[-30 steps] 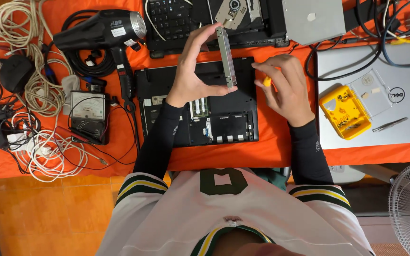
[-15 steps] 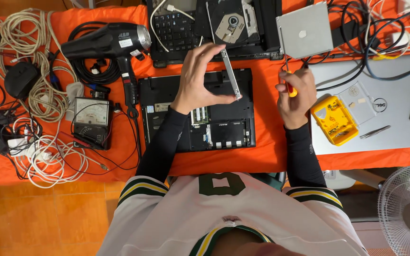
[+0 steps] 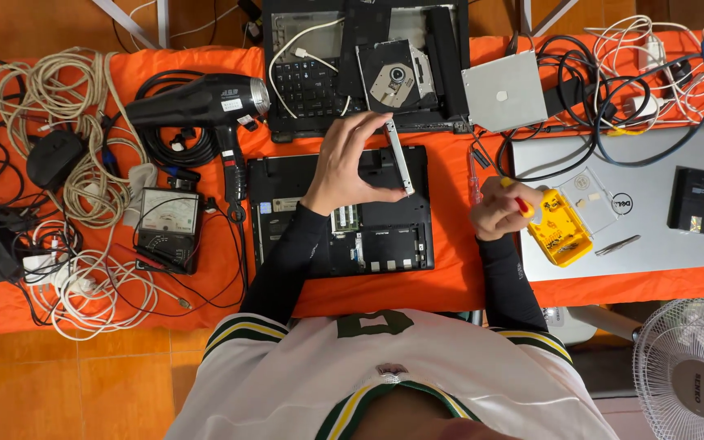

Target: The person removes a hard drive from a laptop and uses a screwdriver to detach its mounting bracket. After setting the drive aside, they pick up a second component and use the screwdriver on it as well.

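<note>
My left hand [image 3: 350, 163] holds a narrow silver metal bracket [image 3: 398, 157] between thumb and fingers, above an opened black laptop base [image 3: 385, 236] lying on the orange cloth. My right hand [image 3: 503, 209] is closed around a small screwdriver with a red and yellow handle [image 3: 521, 205]. It rests on the cloth just right of the laptop base, beside an open yellow bit case [image 3: 560, 235].
A black heat gun [image 3: 201, 102] and an analogue meter [image 3: 169, 220] lie left of the base, with coiled cables [image 3: 83, 163] beyond. Behind are a dismantled laptop [image 3: 319, 73], an optical drive [image 3: 505, 90] and more cables. A silver laptop [image 3: 653, 236] sits right, a fan [image 3: 690, 375] lower right.
My right hand has moved right, away from the bracket, and lowered onto the cloth by the yellow case. My left hand still holds the bracket over the laptop base.
</note>
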